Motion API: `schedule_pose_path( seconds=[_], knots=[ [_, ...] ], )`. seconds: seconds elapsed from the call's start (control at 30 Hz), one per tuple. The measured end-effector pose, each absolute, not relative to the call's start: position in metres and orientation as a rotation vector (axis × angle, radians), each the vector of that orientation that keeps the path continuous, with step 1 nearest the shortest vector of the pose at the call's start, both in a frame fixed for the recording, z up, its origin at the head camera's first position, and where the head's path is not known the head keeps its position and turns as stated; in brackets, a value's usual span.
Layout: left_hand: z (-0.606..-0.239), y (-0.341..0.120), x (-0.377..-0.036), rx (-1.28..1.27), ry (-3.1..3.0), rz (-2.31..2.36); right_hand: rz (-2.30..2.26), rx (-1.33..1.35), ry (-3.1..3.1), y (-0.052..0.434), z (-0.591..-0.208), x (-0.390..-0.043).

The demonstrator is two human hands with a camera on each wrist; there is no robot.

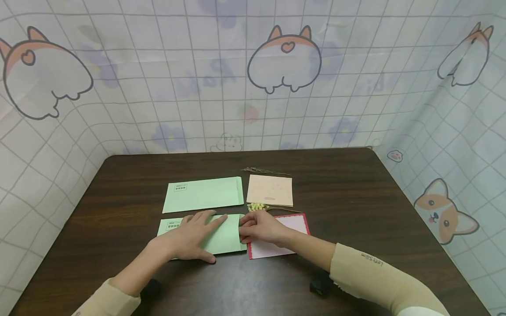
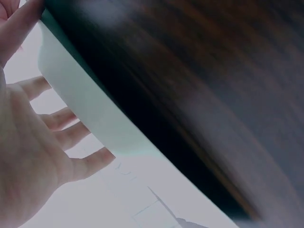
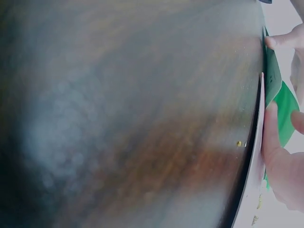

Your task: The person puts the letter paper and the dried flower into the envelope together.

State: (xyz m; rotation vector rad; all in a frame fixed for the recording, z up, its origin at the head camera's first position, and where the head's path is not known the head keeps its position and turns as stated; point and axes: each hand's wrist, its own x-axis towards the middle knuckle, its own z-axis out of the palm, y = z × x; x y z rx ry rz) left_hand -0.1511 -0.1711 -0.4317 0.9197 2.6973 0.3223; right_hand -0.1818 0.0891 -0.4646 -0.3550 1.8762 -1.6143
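A light green envelope, printed with a small dark label, lies across the front of the table. My left hand rests spread over its middle, thumb by the near edge. At the envelope's right end, my right hand holds the mouth with bent fingers. There the right wrist view shows the green paper lifted, with thumb and finger around it. Partly under the right hand lies a pale pink card with a red border. The left wrist view shows the left palm and fingers along the envelope's edge.
Behind lies a second green envelope and, to its right, a beige card. A yellow dried flower sprig sits between the two cards. Farther back is a thin brown dried stem. A dark object lies by the right sleeve.
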Motion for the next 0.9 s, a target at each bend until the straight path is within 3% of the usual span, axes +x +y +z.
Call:
schedule_pose_path(
  seconds=[0.53,0.9],
  knots=[
    [-0.430,-0.178,-0.150,0.888,2.717,0.311,-1.611,-0.385,1.863,0.092,-0.463,-0.180],
    [-0.433,-0.178,-0.151,0.887,2.726,0.274,-1.559,-0.439,1.959,0.121,-0.448,-0.187]
  ],
)
